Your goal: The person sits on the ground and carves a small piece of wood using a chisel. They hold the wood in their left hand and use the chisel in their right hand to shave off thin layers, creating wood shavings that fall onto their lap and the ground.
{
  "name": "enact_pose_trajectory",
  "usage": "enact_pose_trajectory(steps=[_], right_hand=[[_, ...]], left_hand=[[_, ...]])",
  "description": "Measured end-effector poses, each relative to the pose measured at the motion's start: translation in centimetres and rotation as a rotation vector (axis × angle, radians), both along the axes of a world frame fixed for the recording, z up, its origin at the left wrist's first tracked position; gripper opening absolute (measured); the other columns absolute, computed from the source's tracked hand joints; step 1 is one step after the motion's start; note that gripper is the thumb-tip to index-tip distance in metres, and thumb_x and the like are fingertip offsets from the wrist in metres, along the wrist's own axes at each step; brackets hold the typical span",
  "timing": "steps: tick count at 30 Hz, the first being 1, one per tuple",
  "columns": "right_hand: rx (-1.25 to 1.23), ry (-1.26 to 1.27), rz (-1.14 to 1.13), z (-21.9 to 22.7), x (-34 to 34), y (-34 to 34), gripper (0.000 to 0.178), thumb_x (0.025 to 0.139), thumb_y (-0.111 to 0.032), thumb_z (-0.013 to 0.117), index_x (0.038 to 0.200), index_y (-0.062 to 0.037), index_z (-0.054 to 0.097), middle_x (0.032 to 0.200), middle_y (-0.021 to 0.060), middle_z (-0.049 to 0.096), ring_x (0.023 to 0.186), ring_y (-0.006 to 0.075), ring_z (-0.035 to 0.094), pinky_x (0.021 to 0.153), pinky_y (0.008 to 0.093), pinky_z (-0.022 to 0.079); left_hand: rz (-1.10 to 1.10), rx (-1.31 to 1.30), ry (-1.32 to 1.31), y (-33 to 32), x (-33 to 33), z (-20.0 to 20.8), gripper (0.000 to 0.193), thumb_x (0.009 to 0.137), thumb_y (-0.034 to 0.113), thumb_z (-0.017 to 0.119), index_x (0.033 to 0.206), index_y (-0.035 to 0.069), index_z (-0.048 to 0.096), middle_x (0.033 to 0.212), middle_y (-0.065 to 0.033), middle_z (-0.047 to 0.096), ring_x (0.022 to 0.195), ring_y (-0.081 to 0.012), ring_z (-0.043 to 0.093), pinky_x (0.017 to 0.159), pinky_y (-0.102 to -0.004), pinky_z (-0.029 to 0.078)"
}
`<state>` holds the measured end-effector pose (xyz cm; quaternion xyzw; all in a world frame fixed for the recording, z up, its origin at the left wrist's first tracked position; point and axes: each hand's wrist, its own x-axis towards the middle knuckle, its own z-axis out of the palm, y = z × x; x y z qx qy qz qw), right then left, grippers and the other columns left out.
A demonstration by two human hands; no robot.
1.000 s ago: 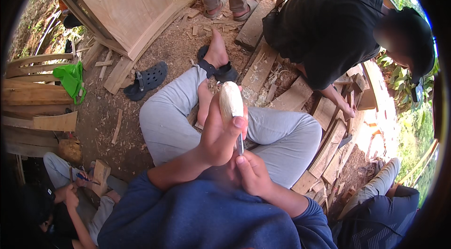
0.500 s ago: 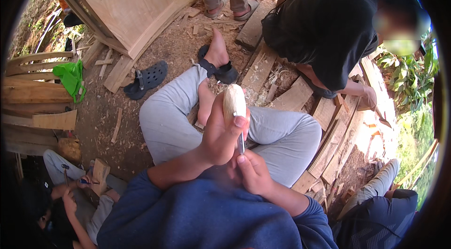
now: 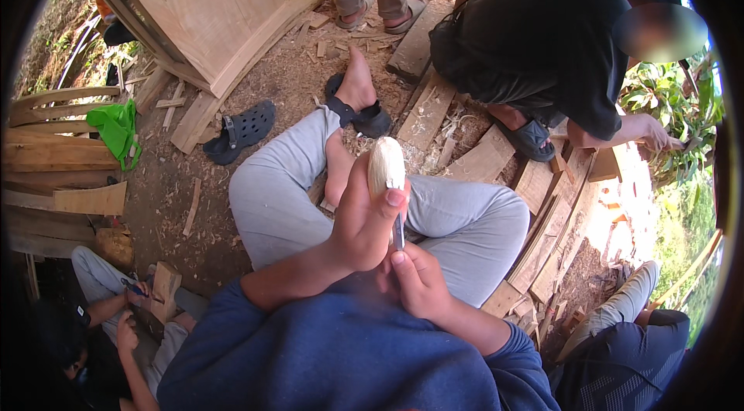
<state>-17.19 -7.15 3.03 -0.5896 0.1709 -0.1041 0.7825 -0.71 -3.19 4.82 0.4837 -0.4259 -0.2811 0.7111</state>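
Observation:
A pale, rounded piece of wood [image 3: 385, 163] stands upright in my left hand [image 3: 358, 229], whose fingers wrap round it with the thumb resting on its near side. Against that near side lies the narrow metal blade of a knife [image 3: 399, 236], just below the left thumb. My right hand [image 3: 422, 287] is closed on the knife's lower end in front of my blue top, thumb along the metal. Its handle is hidden by my fingers. Both hands are close together above my crossed legs in grey trousers [image 3: 287, 194].
A dark clog [image 3: 240, 132] lies on the shaving-strewn ground. Planks [image 3: 535, 213] stretch along the right, where a co-worker in black [image 3: 535, 31] bends over. A large wooden panel [image 3: 198, 8] stands far left. Another person [image 3: 101, 326] works with a wooden block [image 3: 165, 292] at lower left.
My right hand and the knife have shifted up slightly toward the wood. The co-worker in black has swung an arm up and outward to the right. The lower-left person's hands have moved.

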Motion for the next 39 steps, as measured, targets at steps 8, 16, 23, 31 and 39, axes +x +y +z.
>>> enact_pose_trajectory(steps=[8, 16, 23, 31, 39], right_hand=[[0.005, -0.003, -0.032, 0.0, 0.1, 0.0, 0.032, 0.115, -0.023, 0.04, 0.093, -0.0055, 0.055, 0.077, 0.002, 0.062, 0.072, 0.0126, 0.059, 0.068, 0.0317, 0.05], [-0.056, -0.01, 0.006, -0.1, 0.0, -0.2, 0.032, 0.115, -0.022, 0.041, 0.093, -0.005, 0.056, 0.078, 0.0025, 0.062, 0.073, 0.0137, 0.061, 0.071, 0.0332, 0.052], [-0.024, -0.015, -0.018, -0.4, -0.1, 0.2, 0.034, 0.115, -0.023, 0.041, 0.092, -0.005, 0.056, 0.076, 0.0023, 0.062, 0.071, 0.0131, 0.06, 0.068, 0.0322, 0.051], [0.014, -0.009, -0.031, -0.2, 0.0, 0.3, 0.035, 0.116, -0.025, 0.039, 0.091, -0.0054, 0.056, 0.076, 0.0026, 0.063, 0.07, 0.0134, 0.06, 0.068, 0.0321, 0.051], [-0.034, 0.001, -0.019, -0.1, 0.1, 0.2, 0.032, 0.115, -0.022, 0.039, 0.093, -0.0055, 0.056, 0.079, 0.0035, 0.063, 0.074, 0.014, 0.061, 0.072, 0.0329, 0.052]], left_hand=[[0.011, 0.053, 0.015, 0.1, -0.2, -0.4, 0.055, 0.112, 0.037, 0.053, 0.144, -0.005, 0.037, 0.092, -0.008, 0.059, 0.072, -0.0085, 0.057, 0.063, -0.0237, 0.05], [-0.027, -0.057, 0.016, -0.3, -0.2, 0.4, 0.065, 0.113, 0.036, 0.051, 0.156, -0.006, 0.025, 0.1, -0.0119, 0.058, 0.074, -0.0111, 0.057, 0.065, -0.0255, 0.052], [0.007, -0.032, 0.018, 0.1, -0.6, -0.2, 0.06, 0.112, 0.037, 0.052, 0.149, -0.006, 0.033, 0.096, -0.0107, 0.059, 0.072, -0.0098, 0.057, 0.063, -0.0244, 0.051], [-0.006, 0.011, 0.045, 0.2, -0.3, -0.2, 0.062, 0.111, 0.037, 0.056, 0.148, -0.008, 0.034, 0.101, -0.012, 0.061, 0.076, -0.0119, 0.062, 0.066, -0.0267, 0.054], [-0.027, -0.01, 0.105, 0.0, 0.2, 0.5, 0.062, 0.111, 0.03, 0.057, 0.152, -0.007, 0.03, 0.116, -0.0164, 0.063, 0.091, -0.0167, 0.066, 0.081, -0.0332, 0.059]])
